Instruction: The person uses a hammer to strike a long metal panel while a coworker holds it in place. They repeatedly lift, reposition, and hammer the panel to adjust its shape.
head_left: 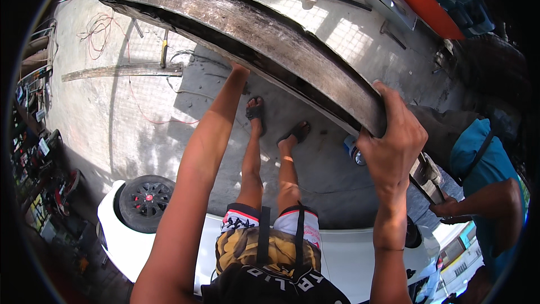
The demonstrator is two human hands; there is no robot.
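While R hand (395,138) clasps metal beam (253,27), L hand (240,68) mostly hidden, grip unclear

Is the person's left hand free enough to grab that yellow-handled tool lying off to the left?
Probably not right now: the left hand is up against the long metal beam, mostly hidden behind it, and seems to help support it. The yellow-handled tool itself looks uncovered.
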